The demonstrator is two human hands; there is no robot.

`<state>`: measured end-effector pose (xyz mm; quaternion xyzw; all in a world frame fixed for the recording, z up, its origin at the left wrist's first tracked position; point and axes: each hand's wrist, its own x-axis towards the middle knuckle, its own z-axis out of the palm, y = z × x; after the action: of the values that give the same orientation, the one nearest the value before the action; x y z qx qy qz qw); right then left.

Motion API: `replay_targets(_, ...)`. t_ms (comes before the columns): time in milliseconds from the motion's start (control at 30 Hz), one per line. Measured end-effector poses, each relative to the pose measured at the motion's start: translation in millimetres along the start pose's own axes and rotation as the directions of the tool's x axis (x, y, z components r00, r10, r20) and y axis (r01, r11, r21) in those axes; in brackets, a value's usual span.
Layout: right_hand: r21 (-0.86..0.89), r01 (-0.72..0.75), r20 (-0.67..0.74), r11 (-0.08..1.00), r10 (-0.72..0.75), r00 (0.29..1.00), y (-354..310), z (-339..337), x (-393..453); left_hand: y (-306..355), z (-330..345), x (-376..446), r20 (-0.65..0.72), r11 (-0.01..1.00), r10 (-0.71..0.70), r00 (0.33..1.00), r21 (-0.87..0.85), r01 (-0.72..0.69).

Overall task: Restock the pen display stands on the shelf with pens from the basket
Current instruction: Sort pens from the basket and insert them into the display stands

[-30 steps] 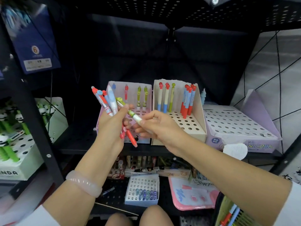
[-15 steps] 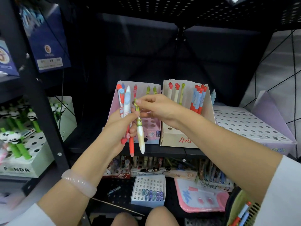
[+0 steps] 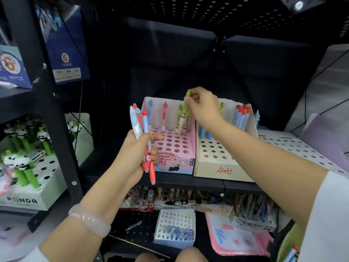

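My left hand grips a bunch of pens, red, blue and white, held upright in front of the pink display stand. My right hand pinches the top of a green and white pen over the back right holes of the pink stand, next to two green pens standing there. Its tip is down at the holes. A blue pen and a red pen also stand in the pink stand's back row. The beige display stand to the right holds several blue pens with red tops.
A white perforated stand sits at the far right of the shelf. A panda pen stand fills the left bay. The lower shelf holds a small white box and a pink pouch. The basket edge shows bottom right.
My right hand drew the green and white pen out of the bunch in my left hand, turned it upright and carried it up and right to the pink stand's back rows.
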<state>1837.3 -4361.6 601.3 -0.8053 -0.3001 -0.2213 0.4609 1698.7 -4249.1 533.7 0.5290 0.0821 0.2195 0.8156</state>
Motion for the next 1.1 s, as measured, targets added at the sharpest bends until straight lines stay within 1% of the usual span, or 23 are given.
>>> replay_targets(67, 0.003, -0.027, 0.032, 1.000, 0.027, 0.999, 3, 6, -2, -1, -4, 0, 0.010, 1.000, 0.000, 1.000, -0.017, 0.000)
replay_targets(133, -0.049, -0.057, 0.088, 0.997, 0.061, 0.994, 6, 11, -3, -1, -7, 0, 0.025, 1.000, 0.006, 1.000, -0.021, -0.005)
replay_targets(233, -0.183, -0.098, 0.198, 0.978, 0.134, 0.971, 7, 15, -3, -2, -10, -1, 0.034, 1.000, 0.013, 0.999, -0.012, -0.013)
replay_targets(300, -0.318, -0.106, 0.245, 0.942, 0.190, 0.951, 4, 18, 0, -2, -10, -2, 0.027, 1.000, 0.012, 1.000, -0.008, -0.011)
replay_targets(367, -0.456, -0.106, 0.251, 0.883, 0.243, 0.937, -3, 21, 2, -1, -10, -4, 0.028, 1.000, 0.011, 1.000, 0.008, -0.011)
replay_targets(400, -0.496, -0.107, 0.245, 0.862, 0.257, 0.935, -6, 21, 1, -2, -10, -5, 0.032, 1.000, 0.012, 0.999, 0.020, -0.012)
replay_targets(433, -0.500, -0.110, 0.235, 0.859, 0.256, 0.938, -8, 21, 1, -1, -10, -6, 0.035, 0.999, 0.013, 0.999, 0.033, -0.014)
replay_targets(500, -0.434, -0.114, 0.200, 0.894, 0.219, 0.955, -8, 19, -2, -1, -10, -7, 0.037, 0.999, 0.008, 0.999, 0.050, -0.010)
replay_targets(567, -0.340, -0.080, 0.124, 0.937, 0.129, 0.984, -12, 15, -8, -1, -9, -9, 0.041, 0.998, 0.004, 0.999, 0.055, -0.006)
replay_targets(600, -0.269, -0.053, 0.114, 0.962, 0.087, 0.990, -15, 13, -12, 0, -8, -10, 0.043, 0.998, 0.005, 0.999, 0.055, -0.007)
replay_targets(633, -0.175, -0.039, 0.147, 0.984, 0.065, 0.987, -20, 11, -17, 0, -6, -11, 0.046, 0.999, 0.008, 0.999, 0.052, -0.010)
replay_targets(667, -0.071, -0.057, 0.232, 0.996, 0.072, 0.970, -24, 11, -22, 0, -3, -11, 0.048, 0.999, 0.011, 0.999, 0.044, -0.013)
replay_targets(700, 0.014, -0.107, 0.339, 0.994, 0.096, 0.936, -28, 10, -29, 0, 0, -12, 0.050, 0.999, 0.015, 0.999, 0.033, -0.017)
replay_targets(767, 0.102, -0.225, 0.524, 0.969, 0.140, 0.840, -33, 7, -42, 0, 6, -14, 0.052, 0.999, 0.026, 0.998, 0.024, -0.027)
replay_targets(800, 0.135, -0.259, 0.572, 0.956, 0.139, 0.809, -33, 6, -47, 0, 10, -16, 0.052, 0.999, 0.031, 0.998, 0.026, -0.033)
replay_targets(833, 0.171, -0.276, 0.589, 0.946, 0.127, 0.798, -32, 4, -51, 0, 13, -17, 0.052, 0.999, 0.034, 0.998, 0.027, -0.035)
replay_targets(900, 0.219, -0.261, 0.556, 0.940, 0.100, 0.825, -30, -1, -56, -1, 21, -20, 0.054, 0.999, 0.029, 0.998, 0.014, -0.030)
replay_targets(1000, 0.235, -0.235, 0.468, 0.943, 0.102, 0.878, -24, -13, -59, -4, 33, -22, 0.056, 1.000, 0.005, 0.998, -0.018, -0.004)
replay_targets(1033, 0.260, -0.249, 0.425, 0.933, 0.121, 0.897, -21, -19, -58, -5, 37, -22, 0.060, 1.000, -0.008, 0.998, -0.010, 0.008)
replay_targets(1100, 0.356, -0.311, 0.304, 0.881, 0.206, 0.930, -12, -37, -51, -8, 44, -24, 0.080, 0.999, -0.033, 0.996, 0.030, 0.031)
